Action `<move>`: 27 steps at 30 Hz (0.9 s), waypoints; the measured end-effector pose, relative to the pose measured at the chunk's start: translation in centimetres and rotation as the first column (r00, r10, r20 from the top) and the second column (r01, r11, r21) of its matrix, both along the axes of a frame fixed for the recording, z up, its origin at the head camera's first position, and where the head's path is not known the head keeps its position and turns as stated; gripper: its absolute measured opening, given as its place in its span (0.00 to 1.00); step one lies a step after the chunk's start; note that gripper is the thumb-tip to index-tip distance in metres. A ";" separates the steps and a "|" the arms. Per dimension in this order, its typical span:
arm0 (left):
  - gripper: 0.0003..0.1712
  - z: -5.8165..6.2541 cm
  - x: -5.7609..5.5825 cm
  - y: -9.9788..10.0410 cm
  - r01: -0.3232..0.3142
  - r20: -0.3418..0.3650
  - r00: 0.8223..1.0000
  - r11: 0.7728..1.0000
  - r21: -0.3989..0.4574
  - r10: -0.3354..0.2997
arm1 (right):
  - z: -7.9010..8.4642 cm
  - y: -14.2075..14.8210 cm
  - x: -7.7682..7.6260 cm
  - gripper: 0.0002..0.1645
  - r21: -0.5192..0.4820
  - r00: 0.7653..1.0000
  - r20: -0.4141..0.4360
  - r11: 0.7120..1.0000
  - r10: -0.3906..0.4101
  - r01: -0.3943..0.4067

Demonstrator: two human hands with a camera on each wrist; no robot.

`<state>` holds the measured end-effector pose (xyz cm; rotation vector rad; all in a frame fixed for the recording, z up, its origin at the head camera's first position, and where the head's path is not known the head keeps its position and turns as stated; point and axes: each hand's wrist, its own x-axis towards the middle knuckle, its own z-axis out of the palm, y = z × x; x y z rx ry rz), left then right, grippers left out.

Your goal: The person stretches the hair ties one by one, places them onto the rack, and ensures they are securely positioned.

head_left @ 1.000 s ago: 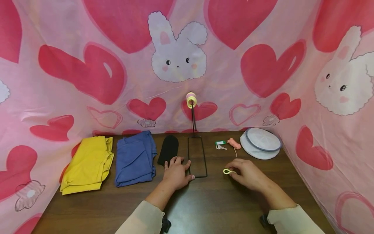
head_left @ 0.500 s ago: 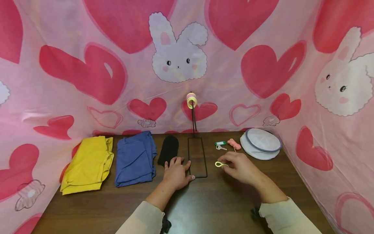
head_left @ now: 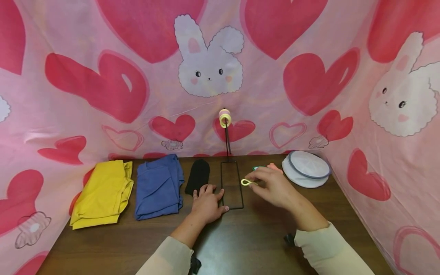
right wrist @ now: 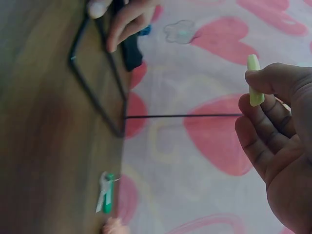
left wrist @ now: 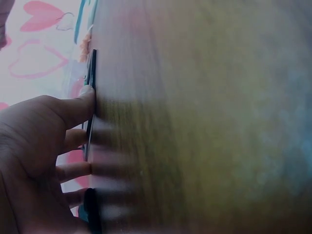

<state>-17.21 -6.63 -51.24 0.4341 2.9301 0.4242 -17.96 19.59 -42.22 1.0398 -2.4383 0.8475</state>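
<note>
My right hand (head_left: 275, 187) pinches a small pale-yellow ring (head_left: 245, 182) between thumb and fingers, just right of the black wire stand. In the right wrist view the ring (right wrist: 254, 80) appears nearly edge-on, raised off the table. The stand's rectangular base (head_left: 242, 198) lies on the table, and its upright carries yellow and pink rings (head_left: 225, 118) near the top. My left hand (head_left: 207, 204) rests with spread fingers at the base's left edge. Its thumb touches the base bar (left wrist: 92, 68) in the left wrist view, and other fingertips reach a black cloth piece (head_left: 198, 175).
Folded blue cloth (head_left: 159, 187) and yellow cloth (head_left: 103, 193) lie at the left. A key with a green tag (right wrist: 107, 194) and a coral yarn bundle (head_left: 275, 167) are partly behind my right hand. A white round folded mesh item (head_left: 307, 169) sits far right.
My right hand has moved left and away from me with the yellow ring, toward the stand, now covering part of the key and yarn. The left hand stays in place.
</note>
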 end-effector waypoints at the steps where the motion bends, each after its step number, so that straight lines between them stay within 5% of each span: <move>1: 0.40 0.0 0.0 0.0 -0.001 0.000 1.000 1.000 -0.001 0.001 | 0.4 -0.2 0.0 0.14 -0.005 1.000 -0.006 1.000 0.003 -0.003; 12: 0.40 0.2 -0.1 0.1 -0.002 0.006 1.000 1.000 -0.003 0.002 | 4.3 -2.1 0.0 0.15 -0.117 0.989 -0.113 0.988 0.091 -0.104; 27: 0.40 0.0 -0.2 0.1 -0.003 0.010 1.000 1.000 -0.019 0.003 | 8.4 -4.0 0.5 0.12 -0.171 0.973 -0.207 0.976 0.097 -0.134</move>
